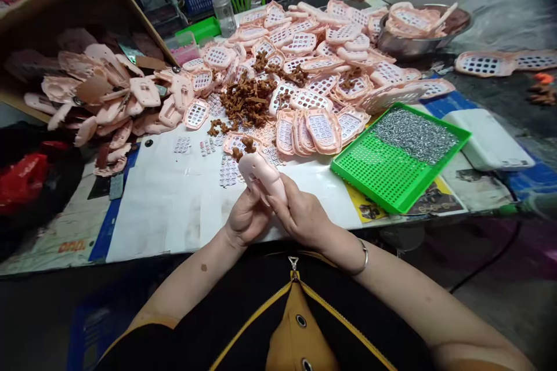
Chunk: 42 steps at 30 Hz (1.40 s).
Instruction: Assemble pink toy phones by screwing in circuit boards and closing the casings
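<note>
On my feed, left hand (249,218) and right hand (307,214) both gripping casing (264,174): pale pink, smooth, rounded, pierced near far end, brown bits (248,144) showing just beyond

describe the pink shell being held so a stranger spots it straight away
Start at the big white sheet. Over its near edge, the left hand and right hand hold a pink shell. It shows a smooth, rounded side, unlike the grid-holed pink panels heaped beyond.
</note>
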Tool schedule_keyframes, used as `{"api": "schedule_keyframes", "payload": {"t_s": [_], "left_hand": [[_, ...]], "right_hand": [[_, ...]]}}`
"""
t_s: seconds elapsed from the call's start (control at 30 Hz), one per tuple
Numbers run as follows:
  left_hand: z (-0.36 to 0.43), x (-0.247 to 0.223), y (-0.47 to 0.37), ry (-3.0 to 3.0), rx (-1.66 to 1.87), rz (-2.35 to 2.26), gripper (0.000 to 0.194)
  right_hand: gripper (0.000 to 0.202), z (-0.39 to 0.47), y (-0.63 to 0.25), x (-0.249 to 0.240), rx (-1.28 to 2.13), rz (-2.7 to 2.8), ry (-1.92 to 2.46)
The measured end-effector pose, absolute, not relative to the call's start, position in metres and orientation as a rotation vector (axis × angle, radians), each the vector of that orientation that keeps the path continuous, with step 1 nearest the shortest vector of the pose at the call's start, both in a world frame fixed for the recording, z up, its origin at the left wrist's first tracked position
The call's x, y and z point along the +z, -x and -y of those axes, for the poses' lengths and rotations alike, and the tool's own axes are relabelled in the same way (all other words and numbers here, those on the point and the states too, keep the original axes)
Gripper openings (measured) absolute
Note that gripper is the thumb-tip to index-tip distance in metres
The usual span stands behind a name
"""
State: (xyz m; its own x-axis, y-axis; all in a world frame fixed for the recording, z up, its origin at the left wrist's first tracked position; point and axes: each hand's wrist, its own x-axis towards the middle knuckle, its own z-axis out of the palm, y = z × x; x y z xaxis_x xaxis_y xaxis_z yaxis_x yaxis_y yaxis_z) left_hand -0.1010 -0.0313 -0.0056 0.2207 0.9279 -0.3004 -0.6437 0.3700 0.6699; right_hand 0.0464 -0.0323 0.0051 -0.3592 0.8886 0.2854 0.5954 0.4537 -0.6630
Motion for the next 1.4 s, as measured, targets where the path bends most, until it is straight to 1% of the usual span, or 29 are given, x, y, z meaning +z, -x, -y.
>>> {"api": "schedule_keyframes", "payload": {"t_s": [0.13, 0.23, 0.33, 0.4, 0.47, 0.53, 0.6, 0.63, 0.7, 0.8, 0.87, 0.9, 0.97, 1.03, 1.13, 1.2, 1.23, 1.27, 1.3, 1.4], "left_hand": [[0.033, -0.007, 0.106, -0.455, 1.122, -0.675, 0.054], [0.03, -0.003, 0.113, -0.528, 1.185, -0.648, 0.044], [0.032, 0.001, 0.112, -0.588, 1.143, -0.699, 0.034], [0.036, 0.003, 0.107, -0.637, 1.11, -0.693, 0.032], [0.039, 0.003, 0.102, -0.681, 1.098, -0.669, 0.031], [0.042, 0.004, 0.098, -0.7, 1.072, -0.675, 0.031], [0.044, 0.007, 0.097, -0.701, 1.009, -0.745, 0.035], [0.045, 0.01, 0.096, -0.704, 0.961, -0.794, 0.038], [0.047, 0.017, 0.095, -0.73, 0.857, -0.892, 0.041], [0.047, 0.028, 0.089, -0.781, 0.754, -0.975, 0.041], [0.044, 0.032, 0.085, -0.78, 0.73, -1.003, 0.042], [0.042, 0.034, 0.084, -0.78, 0.711, -1.004, 0.042], [0.038, 0.034, 0.082, -0.807, 0.67, -0.991, 0.039], [0.035, 0.032, 0.081, -0.851, 0.644, -0.971, 0.035], [0.032, 0.029, 0.084, -0.883, 0.591, -0.952, 0.03], [0.033, 0.03, 0.086, -0.889, 0.554, -0.948, 0.027], [0.034, 0.031, 0.087, -0.889, 0.551, -0.949, 0.027], [0.035, 0.032, 0.088, -0.887, 0.559, -0.951, 0.027], [0.036, 0.034, 0.089, -0.88, 0.565, -0.952, 0.028], [0.039, 0.042, 0.088, -0.868, 0.553, -0.955, 0.033]], "right_hand": [[0.052, 0.04, -0.057, 0.001, 0.351, 2.173, 1.085], [0.045, 0.044, -0.066, -0.002, 0.235, 2.238, 0.997], [0.048, 0.047, -0.07, -0.003, 0.08, 2.238, 0.999], [0.047, 0.049, -0.069, -0.003, -0.033, 2.222, 0.971], [0.038, 0.052, -0.068, -0.002, -0.146, 2.199, 0.919], [0.034, 0.056, -0.068, -0.002, -0.206, 2.169, 0.897], [0.038, 0.059, -0.072, -0.001, -0.141, 2.164, 0.915], [0.04, 0.06, -0.076, 0.001, -0.044, 2.171, 0.934], [0.042, 0.058, -0.087, 0.008, 0.277, 2.148, 0.987], [0.034, 0.045, -0.102, 0.025, 0.852, 1.993, 1.088], [0.029, 0.034, -0.107, 0.036, 1.113, 1.939, 1.09], [0.027, 0.029, -0.108, 0.04, 1.183, 1.944, 1.062], [0.025, 0.023, -0.107, 0.044, 1.212, 1.969, 1.012], [0.023, 0.023, -0.103, 0.044, 1.106, 1.995, 1.044], [0.018, 0.03, -0.097, 0.043, 0.708, 2.134, 1.066], [0.017, 0.032, -0.094, 0.045, 0.416, 2.264, 0.934], [0.017, 0.032, -0.092, 0.046, 0.339, 2.295, 0.865], [0.018, 0.031, -0.091, 0.047, 0.333, 2.292, 0.824], [0.018, 0.03, -0.091, 0.047, 0.396, 2.25, 0.822], [0.018, 0.03, -0.09, 0.044, 0.736, 2.008, 0.929]]}}
